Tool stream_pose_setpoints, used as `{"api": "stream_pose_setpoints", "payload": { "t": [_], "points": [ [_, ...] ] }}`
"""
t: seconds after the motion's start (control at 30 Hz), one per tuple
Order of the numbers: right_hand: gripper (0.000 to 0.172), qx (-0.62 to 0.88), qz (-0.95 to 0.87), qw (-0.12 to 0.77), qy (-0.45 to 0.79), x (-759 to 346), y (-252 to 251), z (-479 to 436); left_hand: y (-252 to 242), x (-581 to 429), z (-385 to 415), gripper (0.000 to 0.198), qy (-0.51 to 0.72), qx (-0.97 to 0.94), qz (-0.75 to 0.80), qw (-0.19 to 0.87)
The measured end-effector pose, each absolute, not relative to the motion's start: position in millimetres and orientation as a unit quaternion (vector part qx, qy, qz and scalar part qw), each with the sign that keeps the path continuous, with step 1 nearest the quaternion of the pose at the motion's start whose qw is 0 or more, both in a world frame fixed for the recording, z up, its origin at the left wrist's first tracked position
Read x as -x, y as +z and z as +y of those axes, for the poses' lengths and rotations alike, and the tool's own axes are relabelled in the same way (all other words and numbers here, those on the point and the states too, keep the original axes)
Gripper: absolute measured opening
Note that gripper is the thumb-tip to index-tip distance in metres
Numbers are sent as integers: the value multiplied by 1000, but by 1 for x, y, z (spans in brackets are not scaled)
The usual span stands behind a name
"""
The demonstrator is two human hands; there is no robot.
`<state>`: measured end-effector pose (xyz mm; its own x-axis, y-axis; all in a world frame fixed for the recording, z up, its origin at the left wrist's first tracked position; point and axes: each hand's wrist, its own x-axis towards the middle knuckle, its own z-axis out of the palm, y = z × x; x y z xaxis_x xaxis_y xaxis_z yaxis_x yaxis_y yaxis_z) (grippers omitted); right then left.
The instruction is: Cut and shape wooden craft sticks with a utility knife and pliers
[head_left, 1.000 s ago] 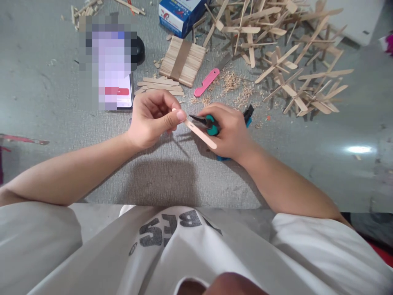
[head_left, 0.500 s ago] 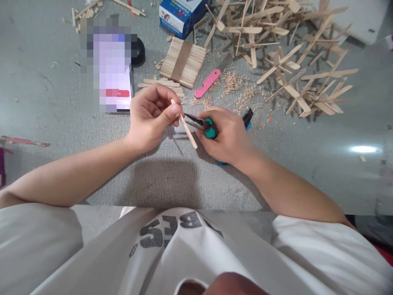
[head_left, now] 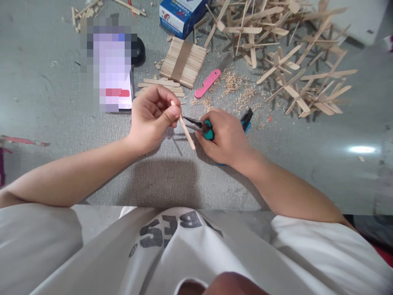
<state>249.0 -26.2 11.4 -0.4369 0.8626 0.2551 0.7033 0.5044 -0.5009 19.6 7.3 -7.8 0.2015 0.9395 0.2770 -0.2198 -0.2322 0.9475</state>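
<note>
My left hand [head_left: 155,112] pinches a thin wooden craft stick [head_left: 188,136] near its upper end, and the stick slants down to the right. Wrapped in my right hand [head_left: 225,135] is a pair of needle-nose pliers [head_left: 208,129] with green-and-black handles. Their slim jaws point left and reach the stick just below my left thumb; whether they bite on it I cannot tell. Beyond my left hand lie several loose craft sticks [head_left: 162,84]. A blue-and-black cutter [head_left: 246,119] lies partly hidden beneath my right hand.
A banded bundle of craft sticks [head_left: 196,61] and a pink folding knife [head_left: 208,84] lie ahead, with wood shavings [head_left: 231,82] alongside. Crossed-stick pieces [head_left: 279,63] heap up at the far right. A blue-and-white box [head_left: 176,20] stands at the back, a phone [head_left: 125,93] to the left.
The pliers and my right hand have shifted very slightly left. The stick's lower end has moved a little left and down; my left hand keeps its pinch.
</note>
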Motion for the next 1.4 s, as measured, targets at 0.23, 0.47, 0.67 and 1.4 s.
{"api": "stream_pose_setpoints", "payload": {
  "t": [0.23, 0.47, 0.67, 1.4],
  "points": [
    [13, 487, -839, 229, 84, -248, 4, -30, -8, -21, 3, 52, 535, -558, 324, 545],
    [19, 487, -841, 222, 82, -249, 8, -30, -6, -23, 0, 51, 518, -543, 314, 582],
    [19, 482, -837, 208, 155, -249, 14, -32, -7, -21, 1, 53, 529, -560, 326, 547],
    [13, 499, -821, 147, 237, -247, 36, -34, 17, -21, -8, 44, 530, -521, 398, 538]
  ]
}}
